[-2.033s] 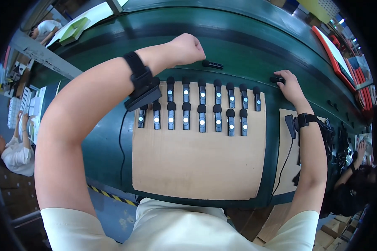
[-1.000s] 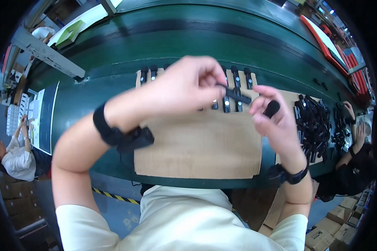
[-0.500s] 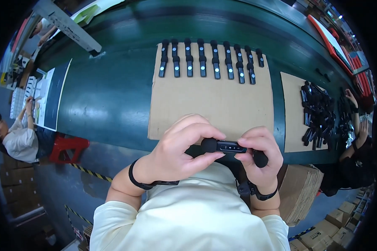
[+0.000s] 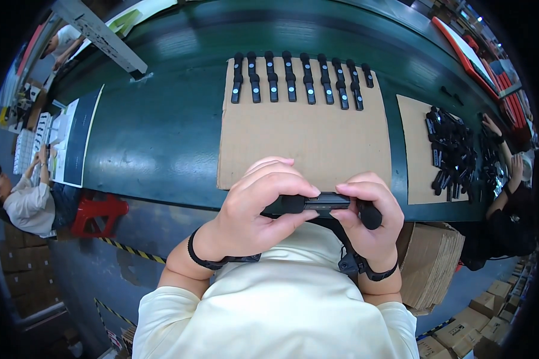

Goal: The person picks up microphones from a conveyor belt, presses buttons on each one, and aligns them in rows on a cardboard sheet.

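Note:
Just in front of my chest I hold a small black clip-on microphone (image 4: 326,201) sideways, its dark foam tip toward the left. My left hand (image 4: 260,200) pinches it near the foam end with thumb and forefinger. My right hand (image 4: 371,206) grips the other end between thumb and fingers. A second round black foam tip (image 4: 371,216) shows in my right palm; the rest of it is hidden by the fingers. Beyond my hands lies a cardboard sheet (image 4: 299,143), with two rows of similar black microphones (image 4: 291,90) along its far edge, most with a pale round dot.
Everything rests on a green bench (image 4: 144,137). At the right, a second cardboard sheet (image 4: 414,143) bears a heap of black microphones (image 4: 452,149), near another person's arm. Flattened cardboard (image 4: 434,263) stands beside me. A co-worker (image 4: 27,200) sits far left by a red stool (image 4: 102,214).
The held microphone has rolled between my fingers: the face with small marks has turned away and a plain dark side shows. Both hands stay in nearly the same place.

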Available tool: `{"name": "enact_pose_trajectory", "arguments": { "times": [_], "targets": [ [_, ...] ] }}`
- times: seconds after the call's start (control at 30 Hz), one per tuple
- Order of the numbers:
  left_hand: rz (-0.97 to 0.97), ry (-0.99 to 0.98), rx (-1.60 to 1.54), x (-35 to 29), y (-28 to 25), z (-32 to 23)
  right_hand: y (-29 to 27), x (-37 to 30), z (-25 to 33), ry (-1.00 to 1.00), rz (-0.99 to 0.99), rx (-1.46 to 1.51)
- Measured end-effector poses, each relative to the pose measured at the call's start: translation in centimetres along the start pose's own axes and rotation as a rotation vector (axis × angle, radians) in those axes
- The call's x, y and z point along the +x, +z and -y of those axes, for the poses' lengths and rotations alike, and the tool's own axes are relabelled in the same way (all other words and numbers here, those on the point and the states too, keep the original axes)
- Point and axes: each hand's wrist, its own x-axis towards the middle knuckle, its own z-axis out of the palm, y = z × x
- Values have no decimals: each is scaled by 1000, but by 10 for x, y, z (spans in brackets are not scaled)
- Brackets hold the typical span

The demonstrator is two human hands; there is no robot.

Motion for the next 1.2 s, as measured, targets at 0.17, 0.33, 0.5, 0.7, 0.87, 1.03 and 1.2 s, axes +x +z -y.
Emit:
{"name": "enact_pose_trajectory", "arguments": {
  "times": [0.17,0.33,0.5,0.7,0.87,1.03,1.2],
  "targets": [
    [-20,-55,-18,3,0,-3,4,1,1,-34,-17,11],
    [-3,-41,8,9,8,8,1,12,10,-25,17,-78],
    [-8,-52,72,13,8,18,-1,21,4,-70,88,-210],
    [-86,-243,100,11,-23,35,-43,39,-23,-30,91,-430],
    [-230,-401,133,-2,-52,66,-94,60,-74,5,96,-748],
    [-367,-511,156,-9,-68,87,-111,83,-112,23,236,-955],
    [-418,-551,180,-7,-76,99,-111,85,-125,69,359,-956]
  ]
}}
